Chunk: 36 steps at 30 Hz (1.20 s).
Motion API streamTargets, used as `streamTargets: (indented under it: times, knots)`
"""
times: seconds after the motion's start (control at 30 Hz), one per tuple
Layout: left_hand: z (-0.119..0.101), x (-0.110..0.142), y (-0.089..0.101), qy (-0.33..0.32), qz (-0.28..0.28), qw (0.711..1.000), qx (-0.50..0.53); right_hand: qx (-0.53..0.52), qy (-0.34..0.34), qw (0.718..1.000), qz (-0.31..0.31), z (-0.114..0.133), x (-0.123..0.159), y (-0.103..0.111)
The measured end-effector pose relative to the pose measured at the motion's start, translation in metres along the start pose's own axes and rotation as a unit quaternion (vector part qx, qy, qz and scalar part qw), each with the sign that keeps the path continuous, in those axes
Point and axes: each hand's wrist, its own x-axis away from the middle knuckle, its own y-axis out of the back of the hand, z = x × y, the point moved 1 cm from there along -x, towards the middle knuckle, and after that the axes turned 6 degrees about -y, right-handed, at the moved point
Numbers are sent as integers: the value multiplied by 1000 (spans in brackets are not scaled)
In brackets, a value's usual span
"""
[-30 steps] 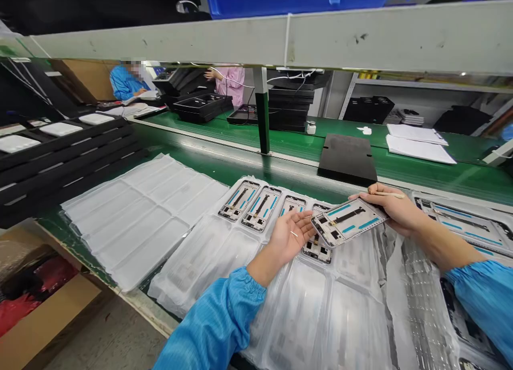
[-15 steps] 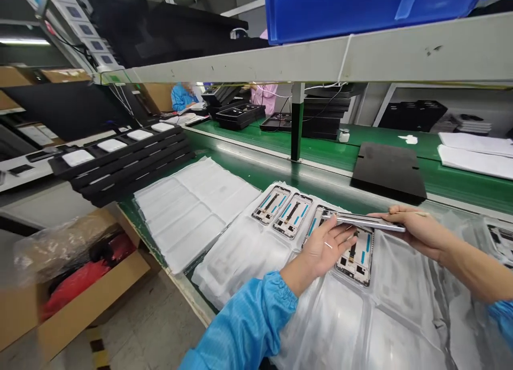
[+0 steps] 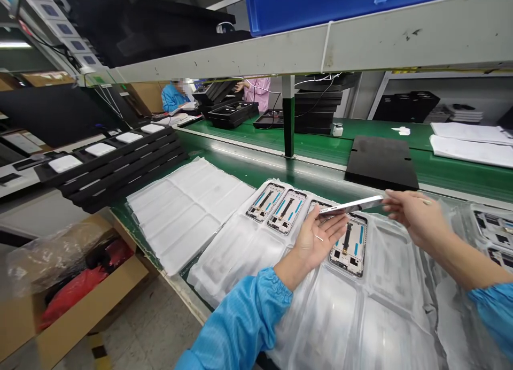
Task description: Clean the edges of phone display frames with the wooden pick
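Observation:
Above a plastic tray, a thin phone frame (image 3: 352, 205) is held nearly edge-on, its right end higher than its left. My right hand (image 3: 420, 217) pinches the right end with its fingertips. At the left end, my left hand (image 3: 320, 236) has its thumb against the frame, with the other fingers stretched palm-up below. A tiny white sliver (image 3: 319, 238) rests on that palm; its kind is unclear. Phone frames with blue strips, such as this one (image 3: 287, 212) and another (image 3: 349, 247), lie in the translucent tray (image 3: 328, 316). One more is partly hidden behind my left hand.
An empty-looking white moulded tray (image 3: 188, 204) lies to the left. Behind are a black foam block (image 3: 380, 161) and a shelf beam (image 3: 280, 52) bearing a blue bin (image 3: 340, 6). Stacked black trays (image 3: 120, 167) and an open carton (image 3: 96, 300) stand left. More phone parts (image 3: 495, 228) lie right.
The right end of the phone frame has tilted up. My right hand has shifted from gripping over its end to a fingertip pinch. The whole view has shifted slightly.

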Motion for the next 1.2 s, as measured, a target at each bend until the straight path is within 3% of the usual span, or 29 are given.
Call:
streamTargets:
  times: [0.07, 0.13, 0.17, 0.2, 0.27, 0.33, 0.37, 0.43, 0.5, 0.73, 1.2]
  knots:
    - [0, 0, 0, 0, -2, 1000, 2, 0, 90, 992, -88, 8, 9, 1]
    - [-1, -1, 0, 1, -3, 1000, 1, 57, 262, 956, -117, 15, 25, -2]
    - [-1, -1, 0, 1, -4, 1000, -1, 108, 374, 916, -97, 17, 35, -5]
    - [-1, -1, 0, 2, -5, 1000, -5, 169, 482, 858, -49, 17, 45, -10]
    - [0, -2, 1, 3, -7, 1000, -19, 294, 624, 716, 109, 11, 65, -22]
    - [0, -4, 1, 0, -1, 999, -34, 376, 651, 605, 261, 1, 79, -33]
    - [0, -4, 2, -3, 3, 999, -38, 403, 639, 577, 310, -5, 83, -37]
    - [1, -5, 3, -8, 15, 999, -41, 432, 610, 569, 343, -15, 85, -42]
    - [2, -5, 4, -4, 22, 999, -47, 447, 597, 577, 333, -24, 82, -44]
    - [5, -2, 4, 0, 30, 997, -77, 498, 591, 563, 293, -51, 69, -45]
    - [7, -5, 7, 1, 35, 997, -74, 471, 593, 584, 291, -55, 73, -51]
